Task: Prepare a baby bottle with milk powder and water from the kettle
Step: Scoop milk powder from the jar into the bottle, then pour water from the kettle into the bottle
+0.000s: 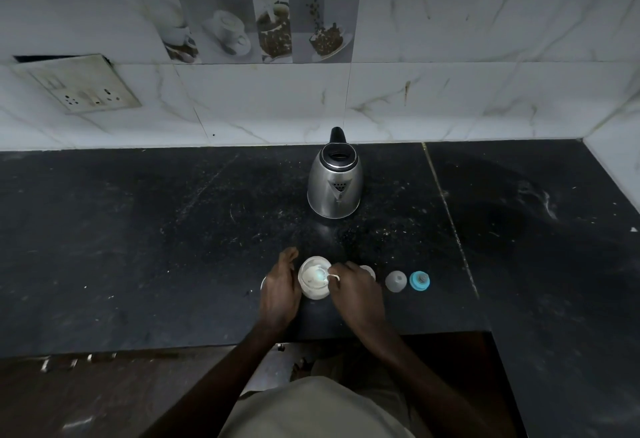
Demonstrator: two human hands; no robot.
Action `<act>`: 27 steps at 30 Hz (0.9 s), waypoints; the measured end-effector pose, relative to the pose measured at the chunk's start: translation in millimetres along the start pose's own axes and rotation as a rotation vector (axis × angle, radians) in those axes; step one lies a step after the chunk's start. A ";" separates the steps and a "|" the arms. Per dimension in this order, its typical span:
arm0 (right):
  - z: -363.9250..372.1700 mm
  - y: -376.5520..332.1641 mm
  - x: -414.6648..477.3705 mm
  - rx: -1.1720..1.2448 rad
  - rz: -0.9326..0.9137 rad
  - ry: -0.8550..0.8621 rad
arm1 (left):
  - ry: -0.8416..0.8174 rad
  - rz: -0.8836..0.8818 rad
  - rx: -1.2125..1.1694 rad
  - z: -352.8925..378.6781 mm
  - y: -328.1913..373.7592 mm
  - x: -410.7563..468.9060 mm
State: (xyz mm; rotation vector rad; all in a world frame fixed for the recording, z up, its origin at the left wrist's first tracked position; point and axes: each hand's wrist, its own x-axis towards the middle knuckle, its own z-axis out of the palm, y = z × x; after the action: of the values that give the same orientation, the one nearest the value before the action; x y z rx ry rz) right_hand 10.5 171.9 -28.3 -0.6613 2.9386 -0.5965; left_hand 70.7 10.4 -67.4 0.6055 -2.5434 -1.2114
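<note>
The open baby bottle (314,280) stands upright near the front of the black counter (156,247), with white powder inside. My left hand (280,290) wraps its left side. My right hand (353,287) pinches a small white scoop (333,277) at the bottle's right rim. A round white thing (370,271) peeks out behind my right hand, mostly hidden. The steel kettle (335,185) stands behind the bottle, lid down, spout facing me. The clear cap (396,281) and the blue ring with teat (419,280) lie to the right.
A marble-tiled wall (450,91) runs behind the counter, with a socket plate (83,85) at the left. The counter turns forward at the right as an L. The counter's front edge lies just below my wrists.
</note>
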 end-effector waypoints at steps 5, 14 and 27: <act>16.8 -20.1 18.2 -0.281 -0.165 -0.060 | 0.004 -0.002 0.039 3.5 0.8 -5.5; 27.1 -25.2 28.1 -0.242 -0.175 -0.041 | -0.006 0.027 0.039 7.3 -4.5 -2.3; -52.4 21.9 88.6 0.235 0.130 0.288 | -0.130 0.059 0.018 20.2 52.9 116.1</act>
State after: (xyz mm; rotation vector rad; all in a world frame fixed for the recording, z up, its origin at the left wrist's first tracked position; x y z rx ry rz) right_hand -86.2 171.1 12.9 -0.3855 3.0616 -1.0827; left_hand -53.1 -0.9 -32.2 0.4657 -2.6609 -1.2467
